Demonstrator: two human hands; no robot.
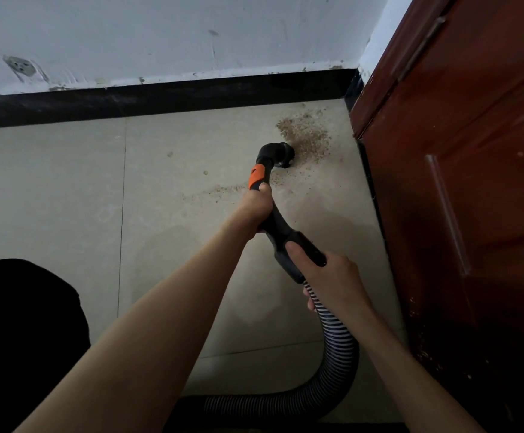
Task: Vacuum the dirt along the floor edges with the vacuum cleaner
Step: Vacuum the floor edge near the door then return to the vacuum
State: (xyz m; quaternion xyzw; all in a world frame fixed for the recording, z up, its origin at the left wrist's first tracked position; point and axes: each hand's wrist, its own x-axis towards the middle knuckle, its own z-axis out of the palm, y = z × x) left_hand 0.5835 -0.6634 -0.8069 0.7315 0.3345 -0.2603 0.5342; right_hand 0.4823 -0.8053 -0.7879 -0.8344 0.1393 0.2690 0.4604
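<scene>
Your left hand [256, 207] is wrapped around the black handle [281, 232] of the vacuum, just below the orange collar [256, 178], and your right hand [329, 276] grips further back where the handle meets the ribbed hose [337, 339]. So both hands are closed around the thing, fingers curled, nothing loose.

From the head view, the nozzle [281, 154] sits on the tile floor [67, 198] right at the near-left edge of the dirt pile [306, 135]. That pile lies in the corner, between the black baseboard [161, 101] and the red-brown door [457, 182]. A thinner trail of crumbs [220, 192] lies left of your forward hand, well apart from the main heap.

Stuff I'd watch for, just guessing from how it looks:

- The nozzle looks tilted up on one side, so if you shove it forward it may plow the grit into the door gap instead of sucking it up.
- The hose loops back behind your right arm, so a hard reach into the corner could tug it tight and jerk the nozzle off line.
- Easy to clear the big heap and forget that side trail.
- Swinging right, the nozzle could knock the door.
</scene>
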